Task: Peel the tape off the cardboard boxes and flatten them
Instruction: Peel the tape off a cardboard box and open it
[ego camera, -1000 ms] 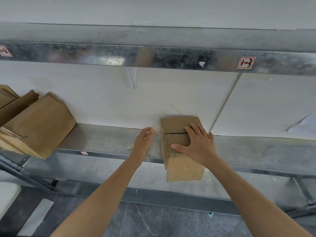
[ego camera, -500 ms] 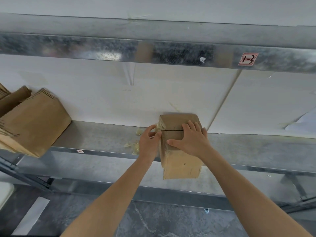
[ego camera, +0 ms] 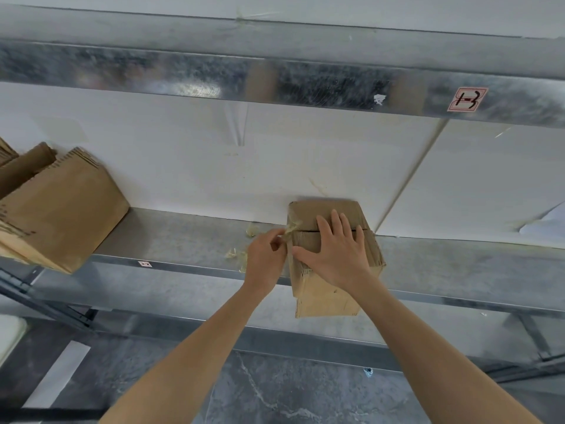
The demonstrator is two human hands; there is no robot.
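**Tape pinched at the box's left edge**

A small cardboard box (ego camera: 328,296) stands on a metal shelf (ego camera: 171,237). Its near part juts past the shelf's front lip toward the person. Its far edge is close to the white panel (ego camera: 189,166) behind it, though I cannot tell whether the two touch. The top flaps meet in a dark seam that runs across the box.

The right hand (ego camera: 336,255) lies flat on top of the box. Its fingers are straight and spread across the seam, and the thumb stretches toward the box's left edge. It presses down and grips nothing.

The left hand (ego camera: 264,260) is just left of the box, with thumb and forefinger closed on a crinkled, yellowish strip of tape (ego camera: 291,231). The strip runs from the fingertips to the box's upper left corner, where it clings at the end of the seam.

Left of the box, loose scraps (ego camera: 237,255) of tape lie on the shelf beside the left hand. Well to the left of the box, a stack of flattened cardboard (ego camera: 61,209) hangs over the shelf's front lip. Above the box runs a shiny metal beam (ego camera: 305,84), with a red-bordered label (ego camera: 467,99) up and to the right of the box. Below the box lies a grey stone floor (ego camera: 275,393).
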